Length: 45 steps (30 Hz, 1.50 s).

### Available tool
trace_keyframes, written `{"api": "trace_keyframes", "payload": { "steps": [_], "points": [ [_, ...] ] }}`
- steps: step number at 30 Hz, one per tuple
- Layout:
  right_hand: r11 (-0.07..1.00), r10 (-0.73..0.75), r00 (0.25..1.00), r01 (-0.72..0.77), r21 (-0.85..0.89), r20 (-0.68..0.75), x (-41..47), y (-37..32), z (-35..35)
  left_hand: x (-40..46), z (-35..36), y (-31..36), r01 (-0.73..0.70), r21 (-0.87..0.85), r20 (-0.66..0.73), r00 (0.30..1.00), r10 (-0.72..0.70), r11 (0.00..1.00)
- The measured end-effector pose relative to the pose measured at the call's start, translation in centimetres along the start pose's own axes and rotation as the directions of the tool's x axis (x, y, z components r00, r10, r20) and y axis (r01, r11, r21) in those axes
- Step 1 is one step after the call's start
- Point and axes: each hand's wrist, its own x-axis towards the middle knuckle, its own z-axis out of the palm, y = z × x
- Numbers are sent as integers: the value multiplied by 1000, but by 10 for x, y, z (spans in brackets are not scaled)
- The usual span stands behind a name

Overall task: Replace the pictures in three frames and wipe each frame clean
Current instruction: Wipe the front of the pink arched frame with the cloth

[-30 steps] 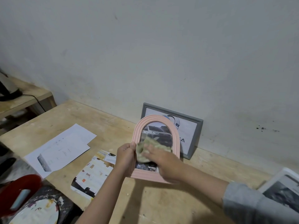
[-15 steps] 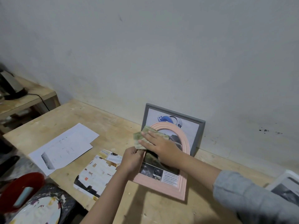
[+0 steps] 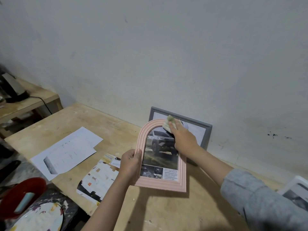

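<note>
Left hand (image 3: 131, 161) grips the left side rail of the pink arched frame (image 3: 160, 184), thumb on the front face, fingers wrapped behind; it holds the frame tilted, lower edge toward the person, above the counter (image 3: 166, 214) near its back edge. Right hand (image 3: 184, 139) presses a folded cloth (image 3: 170, 123) flat against the upper right of the arch, fingers laid over the cloth rather than curled tight.

Picture inside: a pickup truck above, small photos and a text block below.

Handling, judged:
- Frame looks light; one hand carries it without strain.
- Ribbed moulding appears rigid and gives the fingers purchase. The glazed front is likely smooth, slippery and prone to smudges, so the side rail is the sensible hold.
- Pane may be fragile; light pressure from the cloth, with the holding hand bracing from behind.
- Cloth is soft and limp, conforms to the ribs.

A grey frame (image 3: 206, 130) leans on the wall at the back edge. A white frame (image 3: 298, 184) lies at the right edge. Loose papers (image 3: 66, 152) lie toward the left edge.
</note>
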Motion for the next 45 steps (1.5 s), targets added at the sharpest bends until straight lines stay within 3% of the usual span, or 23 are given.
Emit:
{"api": "trace_keyframes", "payload": {
  "steps": [5,16,23,28,32,35,38,42,45],
  "points": [
    [1000,19,997,-21,23,75,-13,10,15,4,2,2,34,-175,-83,995,-49,984],
    [975,31,991,-59,213,131,-66,0,39,12,7,8,44,-342,-308,939,-156,939],
    [832,188,971,-237,501,147,-85,-26,58,-3,27,21,49,-379,-341,921,-188,924],
    [768,91,977,-191,611,192,-94,-52,60,-16,42,27,-14,-299,-334,938,-91,954],
    [674,-64,973,-123,728,223,-98,-56,54,-15,38,20,18,-266,-333,937,-109,964],
    [610,-250,922,-89,788,297,-92,-49,40,-15,31,16,25,-172,-314,946,-79,985],
    [589,-265,898,-137,797,351,-76,-36,13,-8,25,6,60,-194,-271,956,-112,979],
    [598,-5,989,-115,793,147,-48,-27,-22,-2,21,-2,91,-79,-153,983,-102,993],
    [776,85,996,-44,630,-34,-25,-24,-19,-11,26,4,47,-39,-38,998,-49,998]
  ]
}}
